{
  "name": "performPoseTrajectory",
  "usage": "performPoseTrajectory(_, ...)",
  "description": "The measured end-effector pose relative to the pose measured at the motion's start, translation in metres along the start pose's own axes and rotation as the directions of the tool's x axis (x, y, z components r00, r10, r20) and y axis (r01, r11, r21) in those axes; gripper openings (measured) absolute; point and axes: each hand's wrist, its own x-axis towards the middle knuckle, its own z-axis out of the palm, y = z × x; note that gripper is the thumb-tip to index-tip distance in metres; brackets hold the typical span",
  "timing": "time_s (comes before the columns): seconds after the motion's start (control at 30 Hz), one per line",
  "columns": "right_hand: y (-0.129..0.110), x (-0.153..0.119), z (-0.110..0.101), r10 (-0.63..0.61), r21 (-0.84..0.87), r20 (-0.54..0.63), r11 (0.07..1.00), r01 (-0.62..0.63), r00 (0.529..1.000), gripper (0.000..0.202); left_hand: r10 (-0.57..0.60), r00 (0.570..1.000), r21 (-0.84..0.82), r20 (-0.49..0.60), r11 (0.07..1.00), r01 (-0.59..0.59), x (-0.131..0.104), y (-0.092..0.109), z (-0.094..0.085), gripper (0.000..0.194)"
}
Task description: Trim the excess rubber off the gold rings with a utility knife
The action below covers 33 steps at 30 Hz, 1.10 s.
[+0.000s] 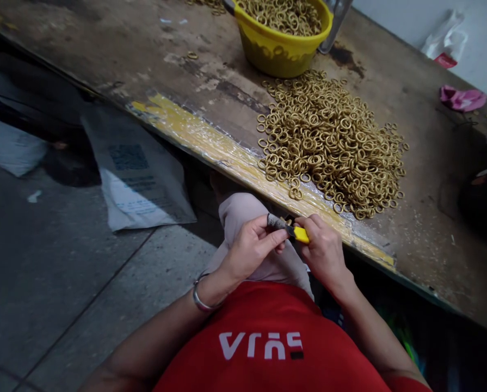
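My left hand (253, 246) is closed in a pinch over my lap, a dark wrap covering its index finger. Between its fingertips shows a bit of a brass-coloured ring (284, 221), mostly hidden. Close against it, my right hand (322, 249) grips a small utility knife (301, 235) with a yellow handle and a dark front end, which points at the left fingertips. Its blade is too small to make out. Beyond both hands, a large heap of the same rings (337, 141) lies on the worn table (145, 54).
A yellow basin (267, 54) full of rings stands behind the heap. Yellow tape and clear film (210, 141) cover the table's near edge. A white printed sack (137, 174) stands on the floor at left. A pink cloth (462, 99) lies at the right.
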Motion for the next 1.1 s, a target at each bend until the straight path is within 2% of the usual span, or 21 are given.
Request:
performPoseTrajectory(0.1,-0.002,0.001,0.000,0.016,-0.066,0.036,0.998,-0.014,0.999,0.023,0.056,0.998,0.191,0.015,0.980,-0.058,0.000,0.004,-0.002,0.017)
performPoseTrajectory(0.2,-0.008,0.003,0.000,0.041,-0.127,0.090,0.991,-0.029,0.995,0.019,0.163,0.985,0.397,0.047,0.902,-0.168,-0.001,0.008,-0.005,0.011)
performPoseTrajectory(0.27,-0.011,0.008,0.000,0.078,-0.181,0.119,0.982,-0.056,0.990,0.018,0.247,0.968,0.470,0.046,0.850,-0.239,-0.003,0.010,-0.005,0.008)
performPoseTrajectory(0.33,-0.009,0.017,-0.001,0.156,-0.257,0.122,0.959,-0.121,0.980,0.019,0.298,0.948,0.495,0.110,0.811,-0.313,-0.008,0.010,-0.002,0.009)
performPoseTrajectory(0.4,-0.003,0.028,-0.003,0.249,-0.291,0.087,0.933,-0.214,0.965,0.023,0.304,0.924,0.467,0.234,0.798,-0.381,-0.014,0.011,0.002,0.015)
performPoseTrajectory(0.47,0.006,0.036,-0.006,0.270,-0.154,0.048,0.953,-0.260,0.962,0.022,0.292,0.907,0.426,0.303,0.810,-0.402,-0.017,0.012,0.005,0.016)
performPoseTrajectory(0.53,0.013,0.039,-0.009,0.181,0.206,0.079,0.959,-0.194,0.980,0.024,0.293,0.912,0.402,0.286,0.828,-0.392,-0.018,0.012,0.003,0.013)
performPoseTrajectory(0.57,0.015,0.037,-0.010,0.119,0.410,0.117,0.898,-0.157,0.986,0.027,0.292,0.918,0.392,0.269,0.837,-0.381,-0.017,0.012,0.001,0.011)
performPoseTrajectory(0.6,0.015,0.035,-0.010,0.058,0.585,0.168,0.798,-0.147,0.984,0.030,0.288,0.923,0.380,0.254,0.848,-0.369,-0.015,0.011,-0.001,0.010)
performPoseTrajectory(0.67,0.013,0.029,-0.011,-0.019,0.789,0.269,0.577,-0.209,0.963,0.033,0.274,0.935,0.345,0.226,0.875,-0.339,-0.012,0.007,-0.006,0.013)
performPoseTrajectory(0.73,0.010,0.024,-0.011,-0.033,0.857,0.333,0.428,-0.288,0.942,0.032,0.249,0.949,0.317,0.191,0.900,-0.300,-0.010,0.003,-0.009,0.014)
performPoseTrajectory(0.83,0.008,0.020,-0.011,-0.021,0.880,0.392,0.299,-0.368,0.920,0.029,0.191,0.969,0.270,0.156,0.935,-0.228,-0.011,-0.004,-0.011,0.012)
performPoseTrajectory(0.9,0.009,0.019,-0.012,-0.015,0.878,0.410,0.277,-0.390,0.912,0.028,0.131,0.983,0.225,0.126,0.962,-0.157,-0.011,-0.008,-0.011,0.014)
performPoseTrajectory(0.97,0.008,0.020,-0.014,-0.001,0.880,0.389,0.297,-0.371,0.921,0.027,0.078,0.992,0.152,0.099,0.984,-0.093,-0.012,-0.011,-0.010,0.018)
performPoseTrajectory(1.1,0.004,0.018,-0.016,0.029,0.897,0.311,0.320,-0.304,0.950,0.026,0.014,0.997,-0.150,0.076,0.989,-0.002,-0.010,-0.015,-0.007,0.023)
